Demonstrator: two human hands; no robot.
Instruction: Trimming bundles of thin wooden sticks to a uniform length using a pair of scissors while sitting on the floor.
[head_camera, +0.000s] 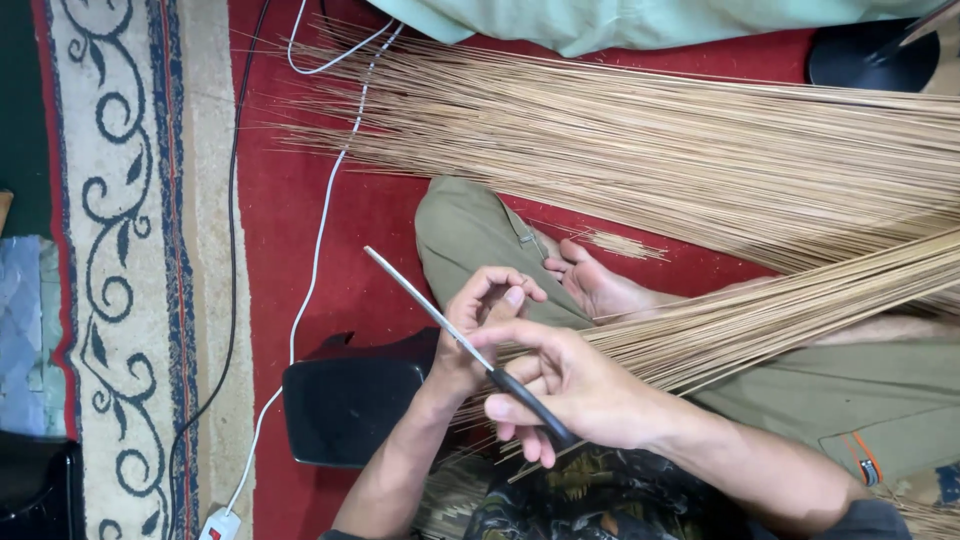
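Head view: a long knife (455, 335) is gripped by its black handle in the right hand (580, 385); a bundle of thin sticks (740, 325), seemingly light, stiff and brittle, is pinched near its ends by the left hand (480, 325), over the lap.

Open red carpet (370, 215) lies to the left of your hands, crossed only by a white cable (318, 250) and a black cable (232, 250). Ahead, the spread sheaf of thin sticks (650, 140) bars the way. To the right, a stick bundle (760, 320) lies over your bare foot (600, 285); a black board (345, 408) sits near your left forearm.
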